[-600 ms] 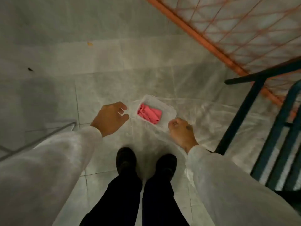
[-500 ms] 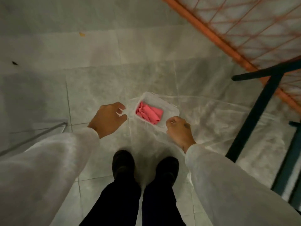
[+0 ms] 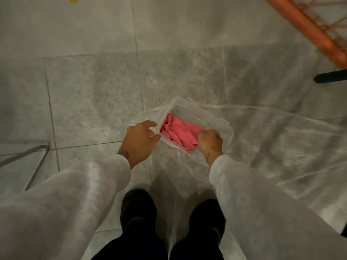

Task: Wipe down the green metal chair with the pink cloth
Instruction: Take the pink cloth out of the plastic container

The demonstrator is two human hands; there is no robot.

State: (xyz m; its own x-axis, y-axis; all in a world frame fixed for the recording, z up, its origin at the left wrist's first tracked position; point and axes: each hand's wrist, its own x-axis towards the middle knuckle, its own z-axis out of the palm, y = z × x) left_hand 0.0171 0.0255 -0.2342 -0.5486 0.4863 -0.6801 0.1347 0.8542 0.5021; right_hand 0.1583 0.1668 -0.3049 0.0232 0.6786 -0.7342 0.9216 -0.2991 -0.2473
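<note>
The floor (image 3: 90, 94) is grey stone tile, mottled and matt, with thin dark grout lines. Over its right and near part lies a thin translucent sheet (image 3: 272, 147), creased and faintly glossy, with a raised fold running left to right just beyond the box. In the far right corner an orange metal frame (image 3: 308, 29) with thin wire mesh crosses on a slant, and just below it a dark bar (image 3: 330, 76) pokes in from the right edge; whether it belongs to the chair cannot be told. At the left edge a thin grey metal rod (image 3: 35, 158) bends into a corner on the tiles.

Two sleeves of white, fuzzy, non-woven fabric reach in from the near corners, and between them two black shoes (image 3: 139, 209) stand on the sheet.

A clear plastic box (image 3: 212, 117), rectangular with rounded corners and small tabs on its rim, sits on the sheet, turned at an angle. Inside it the cloth (image 3: 178, 131), pink, soft and crumpled into folds, fills the left and near part.

The left hand (image 3: 139, 142) is half open with curled fingers, its fingertips touching the box's left rim. The right hand (image 3: 211, 142) is inside the box, fingers closed in a pinch on the right end of the cloth.
</note>
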